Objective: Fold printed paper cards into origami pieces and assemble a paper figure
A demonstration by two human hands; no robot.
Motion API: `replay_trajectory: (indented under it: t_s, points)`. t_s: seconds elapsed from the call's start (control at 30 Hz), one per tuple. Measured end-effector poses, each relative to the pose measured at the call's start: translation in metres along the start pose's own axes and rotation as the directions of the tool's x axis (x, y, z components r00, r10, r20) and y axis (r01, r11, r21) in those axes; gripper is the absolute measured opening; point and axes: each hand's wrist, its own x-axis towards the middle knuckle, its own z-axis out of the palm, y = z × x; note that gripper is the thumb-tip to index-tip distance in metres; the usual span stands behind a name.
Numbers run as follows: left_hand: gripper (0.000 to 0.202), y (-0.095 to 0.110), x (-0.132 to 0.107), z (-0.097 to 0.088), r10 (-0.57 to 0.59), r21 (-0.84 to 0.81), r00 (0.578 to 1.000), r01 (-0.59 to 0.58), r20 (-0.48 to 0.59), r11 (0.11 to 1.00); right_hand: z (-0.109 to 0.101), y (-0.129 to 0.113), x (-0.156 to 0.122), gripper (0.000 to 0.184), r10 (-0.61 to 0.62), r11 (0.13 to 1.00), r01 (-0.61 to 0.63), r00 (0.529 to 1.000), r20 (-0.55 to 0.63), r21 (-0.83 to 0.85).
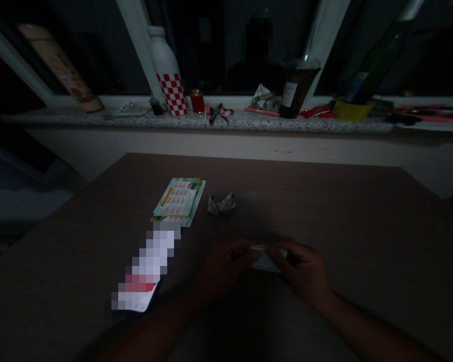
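A small printed sheet of paper (266, 261), with rows of text, is held between my two hands just above the brown table. My left hand (230, 261) pinches its left edge between thumb and fingers. On the other side, my right hand (302, 266) grips it with the thumb lying across the front. Beyond the hands stands a small folded paper figure (221, 203) with two raised points. To its left lies a stack of printed leaflets (179, 198). The light is dim, so the paper's folds are hard to make out.
A lit phone (147, 271), its screen pixelated, lies left of my hands. Along the granite windowsill (245, 120) stand a checkered white bottle (169, 75), a red jar (197, 101), a dark cup (296, 93) and a green bottle (381, 55). The table's back edge meets the wall.
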Motion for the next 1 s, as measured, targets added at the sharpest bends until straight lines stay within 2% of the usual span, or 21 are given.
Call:
replay_trajectory:
  t_s: [0.23,0.6,0.87,1.0]
  points:
    - [0.027,-0.0007,-0.0007,-0.0016,0.021,0.08,1.0,-0.02,-0.008,0.997,0.0003,-0.0013,0.0011,0.013,0.003,1.0,-0.002,1.0,-0.014,0.029]
    - [0.026,-0.0017,-0.0008,-0.0014,0.052,0.097,0.999,-0.05,-0.016,0.994,0.0006,0.0002,0.0008,0.014,0.008,1.0,-0.008,1.0,-0.009,0.014]
    - [0.022,-0.0021,-0.0032,-0.0018,0.07,0.001,0.994,-0.071,-0.083,0.998,0.001,-0.0002,0.0007,0.012,0.017,0.985,-0.039,0.991,0.131,0.167]
    - [0.021,0.0,-0.0027,-0.0019,0.066,-0.049,0.988,-0.074,-0.141,0.996,0.0009,0.0017,0.001,0.015,0.036,0.988,-0.051,0.994,0.108,0.143]
